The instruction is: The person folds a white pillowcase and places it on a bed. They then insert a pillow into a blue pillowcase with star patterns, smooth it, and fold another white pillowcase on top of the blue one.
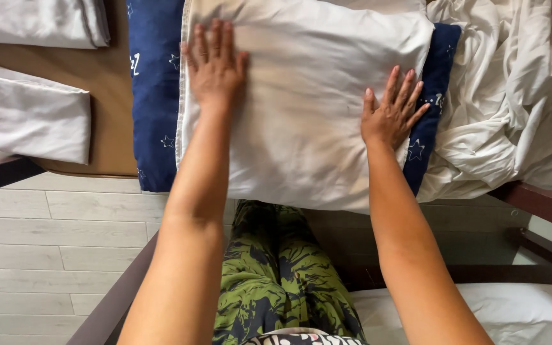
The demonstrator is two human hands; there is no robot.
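Observation:
A white pillow (308, 96) lies on top of a dark blue pillow with white stars (154, 96), whose edges show at the left and right. My left hand (215, 64) rests flat on the white pillow's upper left part, fingers spread. Near the pillow's right edge, my right hand (392, 112) presses flat, fingertips reaching toward the blue edge. Neither hand holds anything.
Crumpled white bedding (512, 102) lies to the right. Folded white cloths (30, 115) sit on a brown surface (107, 83) at left. A dark bed frame (538, 204) runs below. Pale plank floor (52, 249) lies at lower left. My green patterned trousers (276, 275) show below.

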